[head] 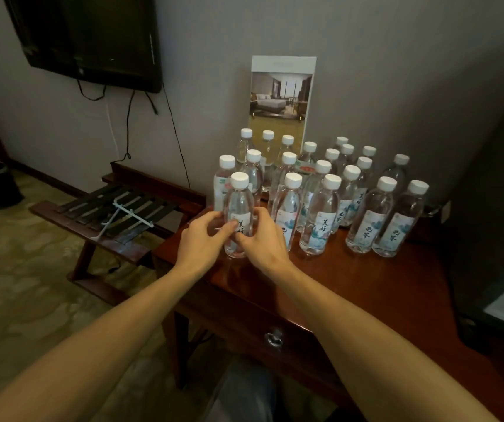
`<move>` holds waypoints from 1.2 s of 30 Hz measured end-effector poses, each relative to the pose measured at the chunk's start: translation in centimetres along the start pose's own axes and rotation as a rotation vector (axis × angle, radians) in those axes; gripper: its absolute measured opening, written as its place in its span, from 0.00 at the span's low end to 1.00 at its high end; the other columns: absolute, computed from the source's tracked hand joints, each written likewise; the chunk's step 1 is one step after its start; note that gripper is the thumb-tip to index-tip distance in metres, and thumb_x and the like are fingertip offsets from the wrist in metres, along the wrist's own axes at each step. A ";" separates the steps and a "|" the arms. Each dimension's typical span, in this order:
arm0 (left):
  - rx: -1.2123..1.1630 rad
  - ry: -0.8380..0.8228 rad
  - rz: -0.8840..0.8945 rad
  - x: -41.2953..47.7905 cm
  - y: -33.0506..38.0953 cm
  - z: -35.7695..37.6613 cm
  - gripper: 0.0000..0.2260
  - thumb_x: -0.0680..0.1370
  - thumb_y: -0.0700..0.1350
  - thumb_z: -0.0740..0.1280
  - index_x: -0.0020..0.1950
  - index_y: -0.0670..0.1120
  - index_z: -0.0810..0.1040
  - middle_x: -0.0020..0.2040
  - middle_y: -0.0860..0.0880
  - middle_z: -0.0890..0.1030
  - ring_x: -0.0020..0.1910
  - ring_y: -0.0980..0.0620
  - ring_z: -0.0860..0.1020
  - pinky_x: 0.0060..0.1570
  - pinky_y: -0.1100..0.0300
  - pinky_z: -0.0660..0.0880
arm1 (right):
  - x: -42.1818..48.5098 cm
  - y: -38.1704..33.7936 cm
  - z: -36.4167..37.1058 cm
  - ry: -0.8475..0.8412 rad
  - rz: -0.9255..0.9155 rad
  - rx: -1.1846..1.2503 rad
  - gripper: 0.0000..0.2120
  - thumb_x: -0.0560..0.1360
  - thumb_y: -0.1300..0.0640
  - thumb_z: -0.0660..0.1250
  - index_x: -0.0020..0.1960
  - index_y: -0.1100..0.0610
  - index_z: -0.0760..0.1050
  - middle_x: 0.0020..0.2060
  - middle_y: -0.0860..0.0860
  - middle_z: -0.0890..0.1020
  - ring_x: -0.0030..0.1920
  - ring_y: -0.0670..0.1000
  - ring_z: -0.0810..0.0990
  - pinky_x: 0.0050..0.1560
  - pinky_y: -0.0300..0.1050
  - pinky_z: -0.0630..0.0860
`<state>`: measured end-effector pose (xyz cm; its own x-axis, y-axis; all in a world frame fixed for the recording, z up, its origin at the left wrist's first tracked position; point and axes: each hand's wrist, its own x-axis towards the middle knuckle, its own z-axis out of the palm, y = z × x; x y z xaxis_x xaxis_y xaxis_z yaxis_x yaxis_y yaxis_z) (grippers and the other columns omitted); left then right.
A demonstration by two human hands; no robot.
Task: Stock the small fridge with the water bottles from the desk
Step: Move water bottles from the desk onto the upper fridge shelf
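Both hands meet around one water bottle (238,213) at the front-left corner of the wooden worktop (366,287). The left hand (203,239) wraps it from 9 o'clock, thumb laid across the label; the right hand (262,236) closes on it from 3 o'clock, fingers curled against the lower body. The bottle stands upright, white cap clear above both hands, its base at or just above the worktop; which one cannot be told. The remaining bottles (329,190) stand upright in a loose cluster from 12 to 3 o'clock of the held one, the nearest just beside the right hand. A printed card (281,95) leans on the wall behind them at 12 o'clock.
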<state>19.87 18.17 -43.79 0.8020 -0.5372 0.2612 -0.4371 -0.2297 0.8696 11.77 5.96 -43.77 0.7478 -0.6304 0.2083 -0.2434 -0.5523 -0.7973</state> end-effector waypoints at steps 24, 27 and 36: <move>-0.171 -0.130 0.413 -8.8 20.6 9.4 0.21 0.77 0.68 0.67 0.61 0.56 0.84 0.51 0.59 0.87 0.52 0.59 0.84 0.57 0.48 0.82 | -14.2 -2.1 -23.7 0.527 -0.127 -0.077 0.29 0.72 0.39 0.75 0.68 0.48 0.72 0.56 0.44 0.82 0.49 0.43 0.82 0.53 0.53 0.84; -0.176 -0.160 0.492 -10.0 25.1 12.2 0.17 0.80 0.62 0.68 0.62 0.54 0.84 0.49 0.58 0.86 0.49 0.59 0.83 0.51 0.55 0.81 | -16.0 -2.0 -28.3 0.631 -0.118 -0.089 0.28 0.73 0.40 0.75 0.69 0.50 0.72 0.57 0.45 0.83 0.50 0.42 0.81 0.54 0.49 0.82; -0.138 -0.295 0.653 -12.9 36.7 21.7 0.22 0.79 0.69 0.64 0.64 0.57 0.83 0.49 0.59 0.87 0.51 0.57 0.83 0.53 0.53 0.80 | -20.1 0.7 -40.5 0.925 0.025 -0.003 0.23 0.75 0.46 0.75 0.67 0.48 0.75 0.47 0.38 0.79 0.50 0.43 0.82 0.53 0.52 0.84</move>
<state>-15.38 -0.92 -24.35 0.2439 -0.7307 0.6376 -0.7180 0.3059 0.6252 -28.46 -3.81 -25.62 -0.0479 -0.8263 0.5612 -0.2555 -0.5330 -0.8066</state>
